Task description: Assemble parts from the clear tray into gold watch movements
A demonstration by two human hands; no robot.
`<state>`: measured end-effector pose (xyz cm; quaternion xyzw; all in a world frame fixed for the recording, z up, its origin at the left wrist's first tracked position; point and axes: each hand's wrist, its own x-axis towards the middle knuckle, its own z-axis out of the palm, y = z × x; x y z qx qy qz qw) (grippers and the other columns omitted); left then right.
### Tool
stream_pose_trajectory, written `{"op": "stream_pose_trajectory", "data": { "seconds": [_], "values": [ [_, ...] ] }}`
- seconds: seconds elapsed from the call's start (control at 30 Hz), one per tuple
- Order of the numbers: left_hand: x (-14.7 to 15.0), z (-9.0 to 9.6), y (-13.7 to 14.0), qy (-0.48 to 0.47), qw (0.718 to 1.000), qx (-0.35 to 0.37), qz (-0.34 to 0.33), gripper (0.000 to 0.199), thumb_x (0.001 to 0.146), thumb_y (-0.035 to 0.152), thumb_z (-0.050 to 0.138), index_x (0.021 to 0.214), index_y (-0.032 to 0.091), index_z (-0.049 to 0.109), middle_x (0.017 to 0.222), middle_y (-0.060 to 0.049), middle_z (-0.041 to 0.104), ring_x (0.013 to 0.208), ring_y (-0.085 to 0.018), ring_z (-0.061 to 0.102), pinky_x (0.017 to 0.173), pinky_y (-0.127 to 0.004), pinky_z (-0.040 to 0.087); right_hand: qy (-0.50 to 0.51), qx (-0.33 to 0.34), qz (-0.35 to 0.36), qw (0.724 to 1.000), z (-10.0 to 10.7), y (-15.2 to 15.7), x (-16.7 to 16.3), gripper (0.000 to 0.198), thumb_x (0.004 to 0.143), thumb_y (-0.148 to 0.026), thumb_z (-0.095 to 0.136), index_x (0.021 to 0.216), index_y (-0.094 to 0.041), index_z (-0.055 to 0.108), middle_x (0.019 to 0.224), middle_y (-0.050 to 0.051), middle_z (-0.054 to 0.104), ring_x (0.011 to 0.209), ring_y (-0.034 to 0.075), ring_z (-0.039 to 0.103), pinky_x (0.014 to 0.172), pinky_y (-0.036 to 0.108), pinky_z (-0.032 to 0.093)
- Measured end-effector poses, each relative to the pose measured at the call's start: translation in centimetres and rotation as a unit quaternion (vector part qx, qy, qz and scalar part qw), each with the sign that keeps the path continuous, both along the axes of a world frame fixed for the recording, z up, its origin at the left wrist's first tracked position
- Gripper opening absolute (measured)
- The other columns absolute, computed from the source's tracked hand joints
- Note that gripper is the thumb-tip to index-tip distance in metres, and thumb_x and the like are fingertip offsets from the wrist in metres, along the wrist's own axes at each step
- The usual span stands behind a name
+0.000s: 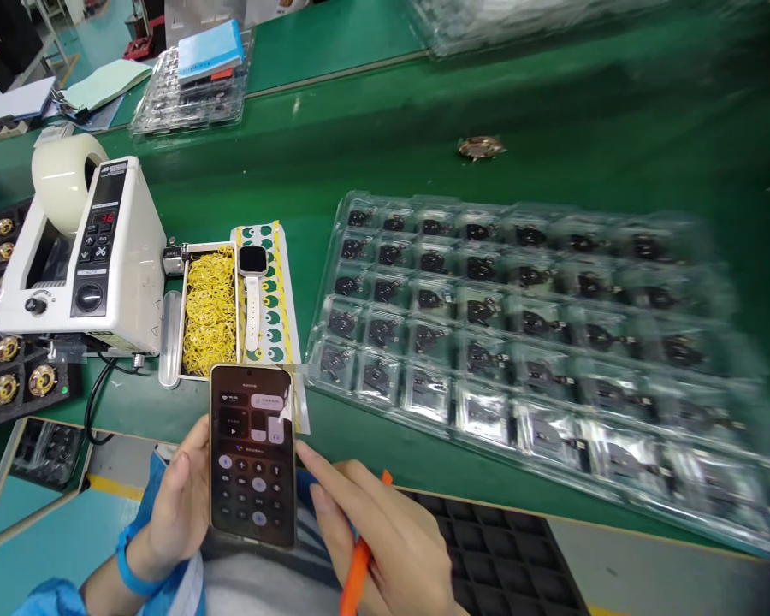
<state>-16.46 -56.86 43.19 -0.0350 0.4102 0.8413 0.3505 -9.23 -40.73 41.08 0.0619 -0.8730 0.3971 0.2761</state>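
My left hand (pixel 180 496), with a blue band at the wrist, grips a smartphone (pixel 252 458) by its left side. The phone is upright and its lit screen displays a dark panel of round icons. Held in my right hand (pixel 385 530) is a slim orange tool (pixel 358 569), partly hidden by the fingers, so its kind is unclear. The right index finger points at the phone's right edge; whether it touches cannot be told. Just behind the phone lie a box of yellow ring-shaped pieces (pixel 210 312) and a smartwatch (pixel 252 261) with a white strap.
A white tape dispenser (pixel 119 257) with a tape roll stands at left, beside a black tray of round parts (pixel 6 389). Clear plastic trays (pixel 417 334) holding small black parts cover the right. The watch lies on a die-cut sticker sheet (pixel 288 334). A metallic piece (pixel 481 147) sits farther back.
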Motion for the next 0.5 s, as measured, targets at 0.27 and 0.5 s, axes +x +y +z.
{"op": "stream_pose_trajectory", "data": {
  "seconds": [0.27,0.5],
  "values": [
    [-0.7,-0.4,0.3,-0.093,0.991,0.089,-0.047,0.055,0.087,0.059,0.056,0.124,0.020,0.064,0.126,-0.012,0.065,0.130,-0.038,0.048,0.110,-0.055,0.032,0.037,0.042,0.051,0.997,0.9,0.8,-0.2,0.033,0.090,-0.002,0.039,0.108,-0.015,0.063,0.073,0.003,0.056,0.056,0.014,0.053,0.048,0.023,0.042],
    [-0.6,0.0,0.3,-0.094,0.979,0.148,-0.100,0.056,0.088,0.062,0.053,0.117,0.018,0.071,0.120,-0.010,0.070,0.123,-0.034,0.056,0.110,-0.048,0.035,0.047,0.075,-0.011,0.996,3.4,1.9,-3.0,0.044,0.097,-0.005,0.039,0.138,-0.015,0.047,0.069,0.001,0.050,0.052,0.014,0.050,0.043,0.022,0.038]
  ]
}}
